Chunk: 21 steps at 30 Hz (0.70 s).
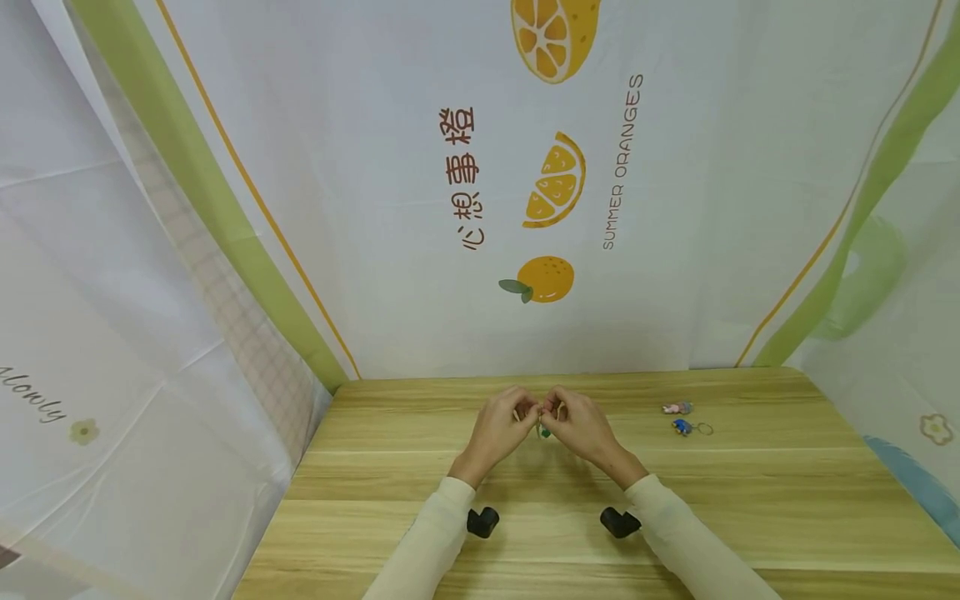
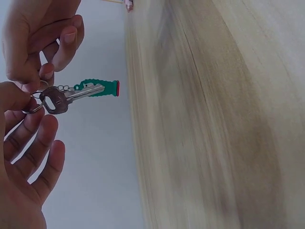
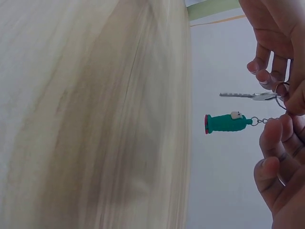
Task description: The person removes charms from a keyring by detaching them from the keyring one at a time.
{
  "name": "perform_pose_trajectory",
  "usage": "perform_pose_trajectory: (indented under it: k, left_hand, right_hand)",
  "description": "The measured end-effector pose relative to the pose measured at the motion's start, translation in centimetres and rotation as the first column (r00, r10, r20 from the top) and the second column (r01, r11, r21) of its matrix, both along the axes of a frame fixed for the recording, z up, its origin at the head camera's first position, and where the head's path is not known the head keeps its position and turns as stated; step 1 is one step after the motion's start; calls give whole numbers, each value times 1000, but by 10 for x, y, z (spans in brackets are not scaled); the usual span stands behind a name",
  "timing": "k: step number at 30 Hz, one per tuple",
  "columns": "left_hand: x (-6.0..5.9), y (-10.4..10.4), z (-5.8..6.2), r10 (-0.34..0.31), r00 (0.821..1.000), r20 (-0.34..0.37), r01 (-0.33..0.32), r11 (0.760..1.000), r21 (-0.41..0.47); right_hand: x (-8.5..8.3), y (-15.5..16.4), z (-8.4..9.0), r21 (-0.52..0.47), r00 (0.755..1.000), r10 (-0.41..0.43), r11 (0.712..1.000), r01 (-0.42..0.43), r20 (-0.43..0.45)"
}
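Both hands meet above the wooden table, fingertips close together. My left hand [image 1: 501,425] pinches a split key ring [image 2: 34,110] between thumb and fingers. A metal key [image 2: 85,92] with a dark head hangs from this ring. Opposite it, my right hand [image 1: 581,427] pinches at the ring and the top of a short chain [image 3: 259,120]. From the chain hangs a green figure charm [image 3: 226,123] with a red base and a white detail, beside the key. Fingertips partly cover the ring, so I cannot tell exactly how chain and ring are joined.
To the right on the wooden table [image 1: 360,467] lie a small pink-and-grey figure [image 1: 677,407] and a blue charm [image 1: 682,427] with a ring [image 1: 706,428]. Black wrist devices [image 1: 482,522] sit at both sleeves. A white printed cloth [image 1: 390,250] hangs behind the table.
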<state>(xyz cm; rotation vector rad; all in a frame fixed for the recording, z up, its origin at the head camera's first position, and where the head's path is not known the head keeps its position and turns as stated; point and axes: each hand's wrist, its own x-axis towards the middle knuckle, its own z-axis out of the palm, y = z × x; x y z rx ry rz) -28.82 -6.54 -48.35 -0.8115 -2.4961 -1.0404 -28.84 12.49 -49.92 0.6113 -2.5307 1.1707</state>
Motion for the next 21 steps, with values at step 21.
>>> perform_pose_trajectory:
  k: [21]
  left_hand:
    - [-2, -7, 2, 96, 995, 9, -96, 995, -11]
  right_hand:
    - [0, 5, 4, -85, 998, 57, 995, -57, -2]
